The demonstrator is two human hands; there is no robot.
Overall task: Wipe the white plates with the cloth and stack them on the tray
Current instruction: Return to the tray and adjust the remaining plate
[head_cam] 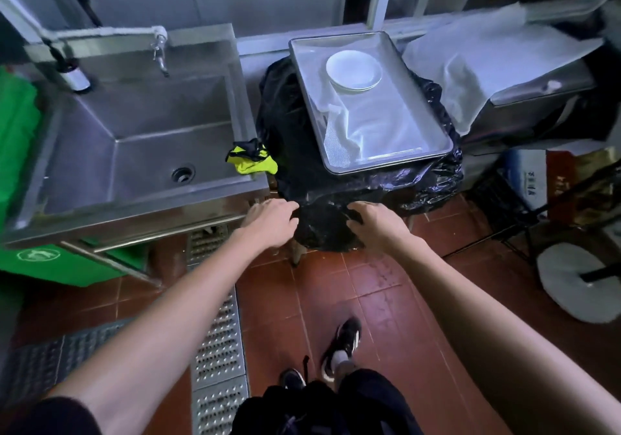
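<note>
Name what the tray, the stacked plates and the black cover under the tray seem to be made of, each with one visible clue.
Tray: probably stainless steel or aluminium; grey, dull sheen, rolled rim.
Plates: likely glazed ceramic, possibly melamine; smooth, glossy white.
Black cover: thin plastic sheeting, like a bin bag; crinkled with shiny highlights.

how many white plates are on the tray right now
2 can be told apart: the white plates sit as one stack at the far end of the metal tray, a top plate and a second rim beneath it. More may be hidden under them.
</note>
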